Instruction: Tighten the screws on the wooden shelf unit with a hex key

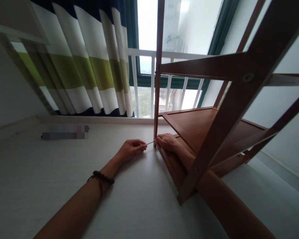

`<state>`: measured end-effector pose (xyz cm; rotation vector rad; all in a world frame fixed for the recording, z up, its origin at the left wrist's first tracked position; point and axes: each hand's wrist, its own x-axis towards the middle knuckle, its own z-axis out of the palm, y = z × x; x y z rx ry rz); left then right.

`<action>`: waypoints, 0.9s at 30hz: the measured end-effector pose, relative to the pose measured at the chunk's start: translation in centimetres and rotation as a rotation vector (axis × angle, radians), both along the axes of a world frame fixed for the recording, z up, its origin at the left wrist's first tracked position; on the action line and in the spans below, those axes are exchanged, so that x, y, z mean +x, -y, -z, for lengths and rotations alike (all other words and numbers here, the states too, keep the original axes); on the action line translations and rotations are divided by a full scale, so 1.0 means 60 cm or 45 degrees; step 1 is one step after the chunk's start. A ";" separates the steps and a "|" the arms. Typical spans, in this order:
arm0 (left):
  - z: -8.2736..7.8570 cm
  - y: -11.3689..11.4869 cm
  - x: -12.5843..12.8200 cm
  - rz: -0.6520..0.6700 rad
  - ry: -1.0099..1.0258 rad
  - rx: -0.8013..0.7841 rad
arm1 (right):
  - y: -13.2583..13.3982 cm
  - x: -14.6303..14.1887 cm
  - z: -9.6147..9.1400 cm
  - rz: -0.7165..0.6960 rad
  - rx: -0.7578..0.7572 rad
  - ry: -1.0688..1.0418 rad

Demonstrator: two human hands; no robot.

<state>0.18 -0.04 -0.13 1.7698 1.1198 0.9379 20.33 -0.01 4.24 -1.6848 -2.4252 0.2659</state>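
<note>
With your left hand (133, 148) you are pinching a thin rod (150, 143) between the thumb and the fingertips (its exact type is too small for telling), and its far end is meeting the slender leg (157, 83) of the wooden shelf rack (194, 124), close to the foot. This rack is standing on the pale floor (52, 172) at your right side. Your right hand (167, 142) is reaching through the frame and touching the same low corner with bent fingers; whether this grip is squeezing the wood, I cannot tell. A dark beaded bracelet (103, 177) is circling your left wrist.
</note>
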 end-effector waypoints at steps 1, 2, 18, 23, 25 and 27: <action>0.000 0.000 -0.001 0.006 -0.006 0.003 | -0.001 0.000 -0.001 -0.016 0.008 -0.009; 0.000 -0.001 -0.002 0.013 -0.018 0.002 | -0.001 0.001 -0.002 -0.032 0.015 -0.019; 0.009 -0.008 0.009 -0.227 -0.328 0.444 | -0.007 0.001 0.003 -0.022 0.029 -0.030; 0.007 -0.002 0.018 -0.314 -0.429 0.347 | -0.007 0.002 0.003 -0.030 0.025 -0.040; 0.006 0.001 0.021 -0.317 -0.417 0.305 | -0.007 0.003 0.004 -0.037 0.015 -0.042; 0.005 0.003 0.022 -0.303 -0.320 0.233 | -0.007 0.003 0.004 -0.040 0.006 -0.036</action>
